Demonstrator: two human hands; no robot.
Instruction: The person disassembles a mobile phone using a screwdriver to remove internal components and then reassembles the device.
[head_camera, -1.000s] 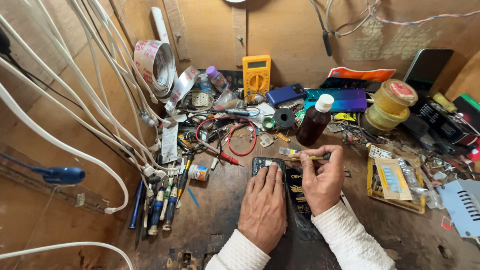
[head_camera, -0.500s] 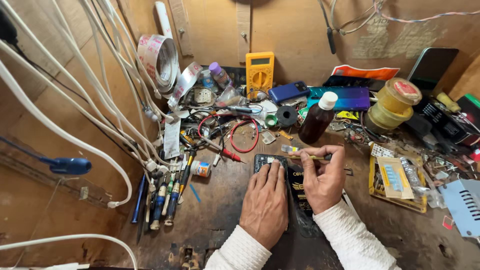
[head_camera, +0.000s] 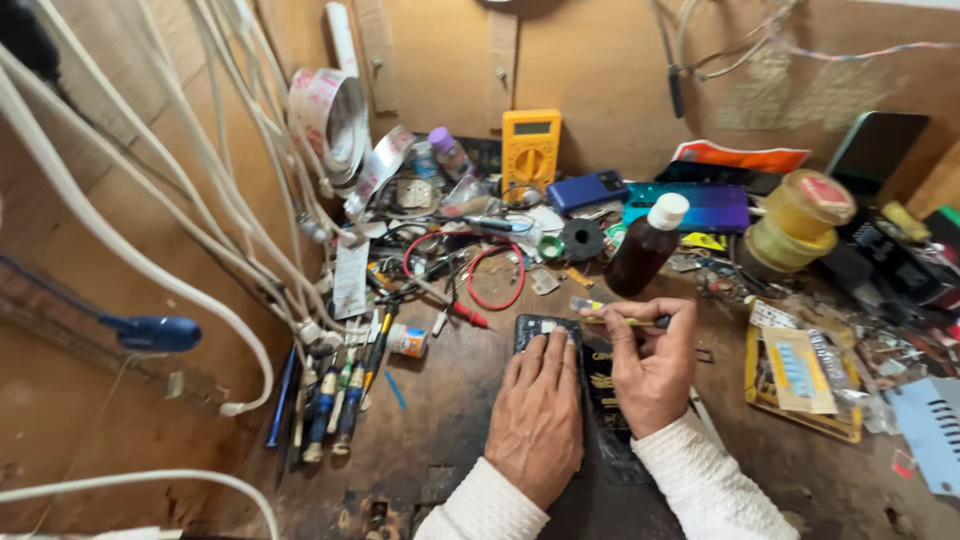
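Observation:
My left hand (head_camera: 538, 415) lies flat, fingers together, on a dark opened phone (head_camera: 538, 328) that rests on the worn wooden bench. My right hand (head_camera: 652, 362) is just to its right, pinching a thin pen-like tool (head_camera: 622, 320) with a yellowish shaft, held level above the phone's top end. A black strip (head_camera: 603, 392) with gold print lies between the two hands. Most of the phone is hidden under my left hand.
A brown bottle with white cap (head_camera: 645, 247) stands just behind my right hand. Yellow multimeter (head_camera: 530, 141), red lead (head_camera: 492, 280), screwdrivers (head_camera: 335, 400) at left, tape rolls (head_camera: 800, 220), phones (head_camera: 700, 205), white cables (head_camera: 160, 230) and a yellow parts card (head_camera: 800, 375) crowd the bench.
Both hands stay on the phone in nearly the same pose. The view has shifted slightly; nothing was picked up or put down.

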